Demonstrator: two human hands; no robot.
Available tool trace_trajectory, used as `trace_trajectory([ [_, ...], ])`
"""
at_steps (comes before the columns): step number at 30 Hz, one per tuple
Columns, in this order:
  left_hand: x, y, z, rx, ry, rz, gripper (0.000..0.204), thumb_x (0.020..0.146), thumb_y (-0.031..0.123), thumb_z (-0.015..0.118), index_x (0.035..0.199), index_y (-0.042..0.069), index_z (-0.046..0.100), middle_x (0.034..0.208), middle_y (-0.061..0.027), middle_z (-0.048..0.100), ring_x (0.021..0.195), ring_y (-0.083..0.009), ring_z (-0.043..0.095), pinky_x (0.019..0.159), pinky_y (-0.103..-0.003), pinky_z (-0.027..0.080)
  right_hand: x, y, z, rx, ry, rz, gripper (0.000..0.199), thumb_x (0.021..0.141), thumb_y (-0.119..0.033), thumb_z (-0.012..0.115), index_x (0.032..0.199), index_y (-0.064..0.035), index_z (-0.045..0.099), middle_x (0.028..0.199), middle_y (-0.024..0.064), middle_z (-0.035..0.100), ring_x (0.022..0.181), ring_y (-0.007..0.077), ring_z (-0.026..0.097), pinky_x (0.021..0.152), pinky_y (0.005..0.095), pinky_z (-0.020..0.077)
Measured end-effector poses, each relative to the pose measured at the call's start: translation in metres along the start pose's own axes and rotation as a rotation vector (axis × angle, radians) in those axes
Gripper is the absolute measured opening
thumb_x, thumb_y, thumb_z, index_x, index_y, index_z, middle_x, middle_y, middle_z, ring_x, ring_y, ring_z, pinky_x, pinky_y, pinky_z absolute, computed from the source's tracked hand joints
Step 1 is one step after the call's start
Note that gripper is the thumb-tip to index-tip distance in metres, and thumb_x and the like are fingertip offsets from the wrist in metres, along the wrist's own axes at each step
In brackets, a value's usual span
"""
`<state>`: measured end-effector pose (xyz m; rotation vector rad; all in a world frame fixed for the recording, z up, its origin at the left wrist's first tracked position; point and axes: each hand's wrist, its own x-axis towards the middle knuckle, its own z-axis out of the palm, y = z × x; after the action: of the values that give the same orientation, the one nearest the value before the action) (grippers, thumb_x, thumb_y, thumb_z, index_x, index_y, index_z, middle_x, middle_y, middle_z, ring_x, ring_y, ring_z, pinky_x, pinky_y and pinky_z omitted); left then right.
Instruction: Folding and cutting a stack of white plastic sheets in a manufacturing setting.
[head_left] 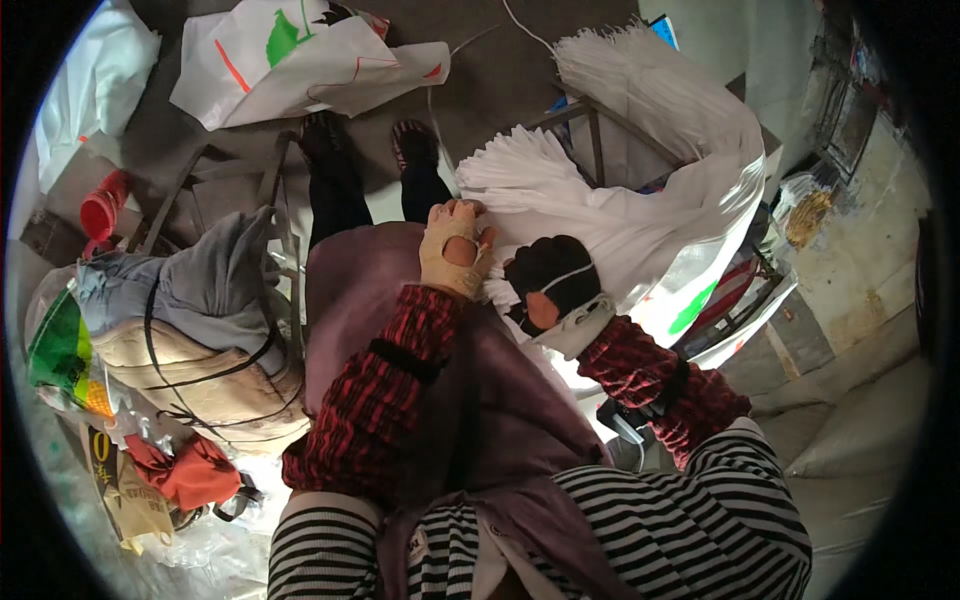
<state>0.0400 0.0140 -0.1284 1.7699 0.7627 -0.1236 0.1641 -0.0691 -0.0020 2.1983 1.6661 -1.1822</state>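
A thick stack of white plastic bags (pixel 600 215) lies fanned out in front of me, its folded edges curling up and to the right. My left hand (pixel 452 250), in a beige glove, presses fingers onto the stack's near-left edge. My right hand (pixel 553 275), in a black glove with a white strap, rests closed on the stack just right of it. Both forearms wear red-and-black plaid sleeve covers. A purple apron (pixel 380 290) covers my lap under the left arm.
A grey cloth bundle over a tan tied sack (pixel 200 330) sits at my left, with a red cup (pixel 103 205) behind it. More white printed bags (pixel 300 60) lie on the floor ahead. A metal frame (pixel 595 130) stands under the stack.
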Motion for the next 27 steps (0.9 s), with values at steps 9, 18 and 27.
trace_trajectory([
  [9,-0.013,-0.012,0.02,-0.472,0.032,-0.297,0.036,0.078,0.014,0.076,0.109,0.003,0.062,0.106,-0.0156,0.064,0.094,-0.0333,0.062,0.081,-0.041,0.05,0.0,-0.001,-0.002,0.011,0.0,-0.021,0.046,0.06,-0.035,0.079,0.096,-0.0081,0.068,0.088,0.0092,0.06,0.089,0.0301,0.059,0.081,0.0455,0.0457],
  [18,0.003,0.006,0.007,-0.012,0.072,-0.068,0.032,0.077,0.019,0.077,0.103,0.007,0.063,0.101,-0.0143,0.063,0.099,-0.0371,0.056,0.085,-0.046,0.047,0.002,-0.001,-0.004,0.008,-0.02,-0.011,0.049,0.059,-0.037,0.081,0.098,-0.0082,0.068,0.088,0.0092,0.06,0.09,0.0299,0.059,0.082,0.0462,0.0454],
  [27,0.006,0.0,0.007,-0.069,0.003,-0.02,0.023,0.078,0.016,0.075,0.096,0.008,0.063,0.097,-0.0128,0.063,0.095,-0.0363,0.058,0.082,-0.045,0.047,0.007,-0.004,-0.01,0.005,-0.092,-0.001,0.044,0.064,-0.035,0.079,0.097,-0.008,0.068,0.091,0.0105,0.06,0.09,0.0315,0.059,0.082,0.0474,0.0448],
])
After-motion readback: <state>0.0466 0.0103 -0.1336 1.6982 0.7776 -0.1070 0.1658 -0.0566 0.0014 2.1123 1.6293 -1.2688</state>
